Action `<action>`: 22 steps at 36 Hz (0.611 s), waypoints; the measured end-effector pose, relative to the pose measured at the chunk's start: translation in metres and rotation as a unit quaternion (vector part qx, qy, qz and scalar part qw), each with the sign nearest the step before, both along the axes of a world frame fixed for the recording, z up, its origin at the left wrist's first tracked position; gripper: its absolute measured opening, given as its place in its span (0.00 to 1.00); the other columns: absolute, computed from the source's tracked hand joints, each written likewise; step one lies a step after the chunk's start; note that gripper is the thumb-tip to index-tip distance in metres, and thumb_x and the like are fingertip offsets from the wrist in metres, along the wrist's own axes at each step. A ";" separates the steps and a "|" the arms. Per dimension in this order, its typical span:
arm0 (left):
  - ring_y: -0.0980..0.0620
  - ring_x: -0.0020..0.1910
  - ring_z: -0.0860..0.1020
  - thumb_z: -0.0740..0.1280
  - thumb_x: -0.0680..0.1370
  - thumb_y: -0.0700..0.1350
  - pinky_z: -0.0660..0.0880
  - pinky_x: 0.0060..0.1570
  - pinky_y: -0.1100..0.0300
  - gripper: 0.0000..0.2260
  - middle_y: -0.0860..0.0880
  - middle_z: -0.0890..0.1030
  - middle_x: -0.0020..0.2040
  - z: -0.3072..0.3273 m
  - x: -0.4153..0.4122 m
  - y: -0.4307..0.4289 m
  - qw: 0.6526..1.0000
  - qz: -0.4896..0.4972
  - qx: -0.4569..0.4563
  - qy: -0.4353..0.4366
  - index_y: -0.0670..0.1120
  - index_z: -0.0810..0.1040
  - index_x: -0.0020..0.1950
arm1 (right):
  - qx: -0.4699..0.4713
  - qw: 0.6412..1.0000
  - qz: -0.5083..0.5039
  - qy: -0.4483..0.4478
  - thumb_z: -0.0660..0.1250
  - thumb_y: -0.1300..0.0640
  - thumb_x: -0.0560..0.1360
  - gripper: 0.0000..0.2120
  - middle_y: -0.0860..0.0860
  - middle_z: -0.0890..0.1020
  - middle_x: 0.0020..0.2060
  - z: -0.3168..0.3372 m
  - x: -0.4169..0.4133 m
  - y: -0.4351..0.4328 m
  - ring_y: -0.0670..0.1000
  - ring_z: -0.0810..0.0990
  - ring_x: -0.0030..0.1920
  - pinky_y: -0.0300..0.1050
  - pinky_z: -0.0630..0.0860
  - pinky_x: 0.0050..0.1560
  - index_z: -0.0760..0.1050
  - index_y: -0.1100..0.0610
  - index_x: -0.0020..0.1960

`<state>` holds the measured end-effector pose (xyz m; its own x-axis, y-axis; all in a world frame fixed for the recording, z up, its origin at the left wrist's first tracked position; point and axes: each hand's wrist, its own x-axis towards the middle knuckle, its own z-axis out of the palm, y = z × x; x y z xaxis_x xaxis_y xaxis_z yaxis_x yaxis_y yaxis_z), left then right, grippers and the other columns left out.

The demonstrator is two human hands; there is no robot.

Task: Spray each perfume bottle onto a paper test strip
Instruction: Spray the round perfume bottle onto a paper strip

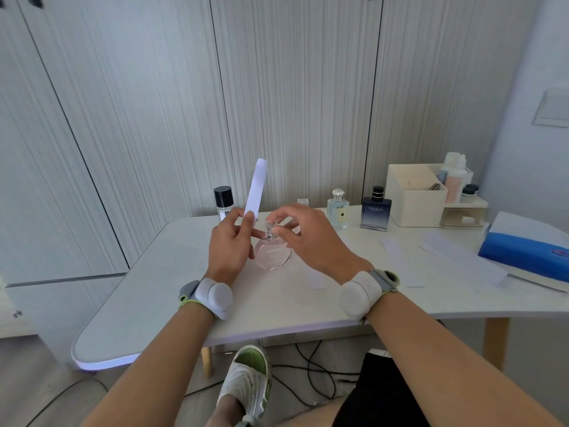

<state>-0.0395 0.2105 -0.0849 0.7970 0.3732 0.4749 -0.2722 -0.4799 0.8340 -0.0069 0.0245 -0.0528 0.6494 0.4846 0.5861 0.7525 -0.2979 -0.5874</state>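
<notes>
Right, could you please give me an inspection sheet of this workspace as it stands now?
Surface: pale table, rounded near corner.
Job's things: pink perfume bottle upright mid-table; paper test strip held upright; black-capped bottle, pale blue bottle and dark blue bottle along the back edge; spare strips lying flat at right.
Clutter: white organiser holding containers; blue-and-white pack at the right edge.
Hands: left hand pinches the strip; right hand pinches the pink bottle's top.
Cables: black cables on the floor under the table.
Surroundings: grey panelled doors behind; sandalled foot below.
</notes>
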 end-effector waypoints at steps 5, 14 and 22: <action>0.41 0.26 0.80 0.61 0.88 0.56 0.81 0.40 0.45 0.15 0.53 0.88 0.38 0.000 0.001 0.000 1.000 0.001 0.004 0.000 0.46 0.77 0.52 | 0.014 1.000 -0.003 0.016 0.73 0.57 0.80 0.07 0.36 0.82 0.46 0.002 0.002 -0.002 0.37 0.82 0.46 0.31 0.76 0.43 0.85 0.53 0.57; 0.51 0.38 0.84 0.58 0.85 0.60 0.78 0.43 0.50 0.15 0.55 0.86 0.35 -0.012 0.009 -0.002 0.995 0.022 0.099 0.014 0.53 0.78 0.50 | 0.018 0.999 -0.043 0.026 0.77 0.50 0.75 0.06 0.43 0.88 0.45 0.002 0.000 0.005 0.41 0.86 0.38 0.44 0.83 0.50 0.86 0.48 0.52; 0.42 0.42 0.81 0.54 0.86 0.60 0.79 0.46 0.42 0.17 0.49 0.83 0.39 -0.011 0.006 -0.004 0.991 0.026 0.132 -0.002 0.49 0.75 0.50 | 0.012 0.998 -0.048 0.023 0.76 0.52 0.76 0.07 0.43 0.88 0.47 0.005 -0.006 0.006 0.42 0.87 0.40 0.51 0.83 0.55 0.87 0.49 0.54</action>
